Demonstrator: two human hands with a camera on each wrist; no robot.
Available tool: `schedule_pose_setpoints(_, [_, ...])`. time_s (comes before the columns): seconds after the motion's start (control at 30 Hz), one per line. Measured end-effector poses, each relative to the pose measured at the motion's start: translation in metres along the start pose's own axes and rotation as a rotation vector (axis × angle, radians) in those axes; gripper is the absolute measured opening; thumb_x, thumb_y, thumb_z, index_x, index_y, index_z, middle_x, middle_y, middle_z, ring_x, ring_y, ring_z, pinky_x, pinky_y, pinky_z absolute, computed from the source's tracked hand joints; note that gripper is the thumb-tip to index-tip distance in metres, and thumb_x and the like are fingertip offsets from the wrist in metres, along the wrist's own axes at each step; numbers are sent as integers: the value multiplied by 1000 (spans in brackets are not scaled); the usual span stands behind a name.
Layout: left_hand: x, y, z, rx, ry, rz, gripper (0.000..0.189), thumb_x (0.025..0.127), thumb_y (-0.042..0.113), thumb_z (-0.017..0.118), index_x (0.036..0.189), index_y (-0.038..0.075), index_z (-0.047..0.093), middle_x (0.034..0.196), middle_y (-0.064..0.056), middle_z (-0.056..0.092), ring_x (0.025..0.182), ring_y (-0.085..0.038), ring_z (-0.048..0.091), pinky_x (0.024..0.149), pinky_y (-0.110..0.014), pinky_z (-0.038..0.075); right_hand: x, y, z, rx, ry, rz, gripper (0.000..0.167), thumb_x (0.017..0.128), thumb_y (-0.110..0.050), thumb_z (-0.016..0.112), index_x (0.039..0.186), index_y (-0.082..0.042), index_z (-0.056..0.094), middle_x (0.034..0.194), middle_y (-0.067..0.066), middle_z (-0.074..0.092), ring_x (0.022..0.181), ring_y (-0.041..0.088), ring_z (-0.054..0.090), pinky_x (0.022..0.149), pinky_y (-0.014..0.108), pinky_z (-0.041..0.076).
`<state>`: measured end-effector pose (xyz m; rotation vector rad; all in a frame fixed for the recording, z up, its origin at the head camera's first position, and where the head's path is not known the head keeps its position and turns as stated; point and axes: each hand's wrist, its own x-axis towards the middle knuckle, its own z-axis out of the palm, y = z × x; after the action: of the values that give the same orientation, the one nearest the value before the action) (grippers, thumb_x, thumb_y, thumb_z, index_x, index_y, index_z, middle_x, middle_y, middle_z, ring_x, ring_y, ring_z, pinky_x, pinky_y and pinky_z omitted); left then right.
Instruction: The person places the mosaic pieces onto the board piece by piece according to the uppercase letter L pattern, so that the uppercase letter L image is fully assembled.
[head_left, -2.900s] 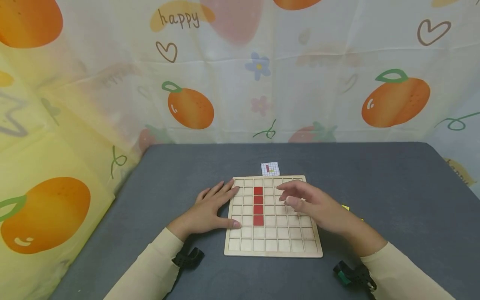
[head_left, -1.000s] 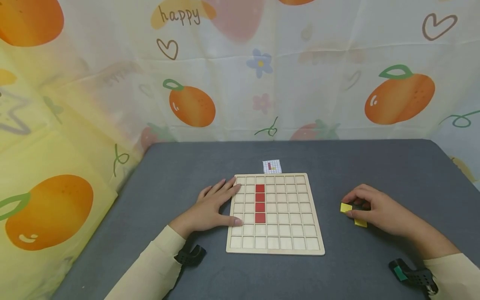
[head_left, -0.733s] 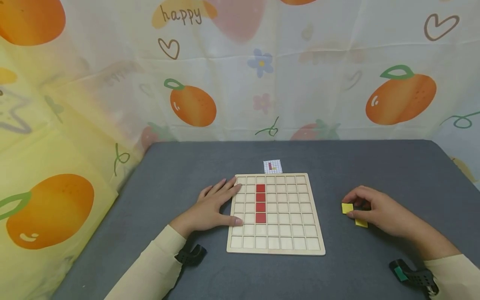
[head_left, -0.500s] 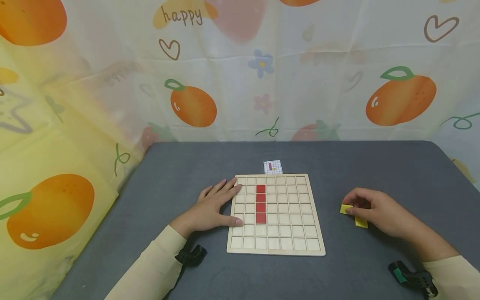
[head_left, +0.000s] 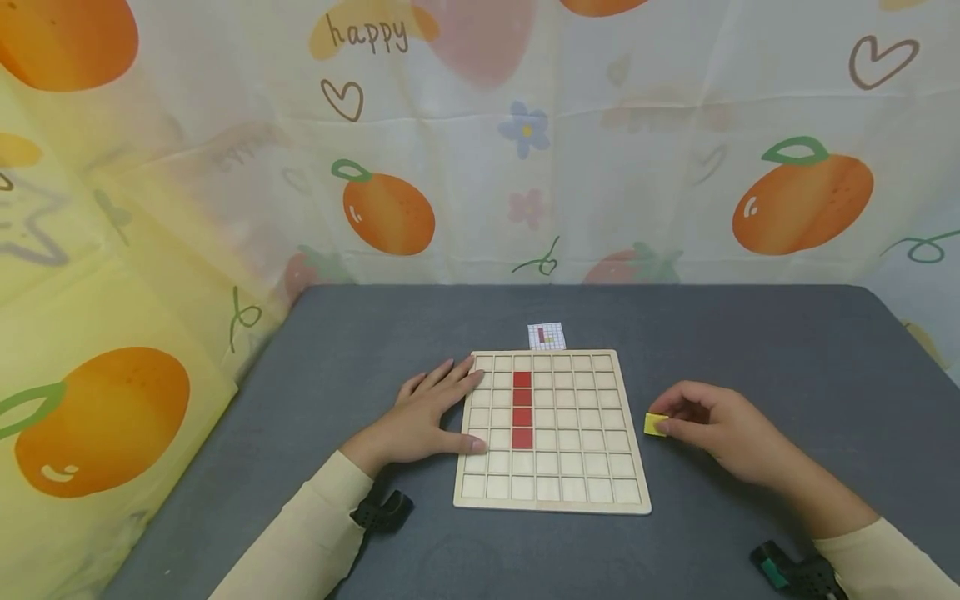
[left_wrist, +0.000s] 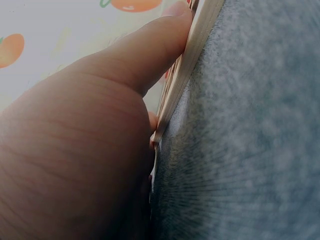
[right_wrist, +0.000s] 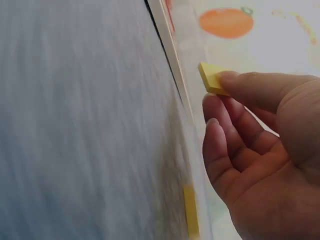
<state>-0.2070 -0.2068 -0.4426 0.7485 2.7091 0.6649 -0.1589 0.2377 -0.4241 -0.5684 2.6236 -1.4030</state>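
A wooden grid board (head_left: 551, 507) lies on the table, with several red square tiles (head_left: 522, 417) in one column of its cells. My left hand (head_left: 420, 421) rests on the board's left edge, fingers spread; in the left wrist view the thumb (left_wrist: 155, 47) lies over the rim. Just off the board's right side, my right hand (head_left: 716, 429) pinches a yellow square tile (head_left: 655, 424) between thumb and fingers. The right wrist view shows this tile (right_wrist: 211, 80) raised off the table. Another yellow tile (right_wrist: 191, 211) lies on the table there; the right hand hides it in the head view.
A small printed card (head_left: 547, 336) with a grid and coloured squares lies against the board's far edge. The grey table (head_left: 375, 333) ends at a fruit-print cloth (head_left: 465, 167) behind and at the left. Black straps (head_left: 384, 510) sit at both wrists.
My right hand went from above the board to the yellow tiles at the right, took one and brought it left to the board's side. The left hand has stayed on the board's edge.
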Motion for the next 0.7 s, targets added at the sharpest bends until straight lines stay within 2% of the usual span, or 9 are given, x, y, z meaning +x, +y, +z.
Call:
schedule_pose_setpoints(0.27, [0,-1,1,-3,9,9,111,89,76,75,176,28,24,181,8,7,166,-26,1,124,-65,1,9,-12,29,87,11,-61,7,100,-10,82,105,-14,77,97,-1,69,84,18,65,73,30,54])
schedule_pose_setpoints(0.47, [1,-1,2,1,17,0,111,89,76,76,176,28,26,181,8,8,166,-27,1,124,-65,0,18,-21,46,133,-12,-48,9,100,-7,81,107,-11,76,95,1,69,85,19,65,74,31,54])
schedule_pose_setpoints(0.7, [2,-1,2,5,8,-7,114,87,79,74,176,29,23,181,10,6,166,-24,0,124,-64,0,29,-33,66,150,-31,-51,7,101,-9,80,106,-14,77,100,-1,71,91,21,67,82,32,55])
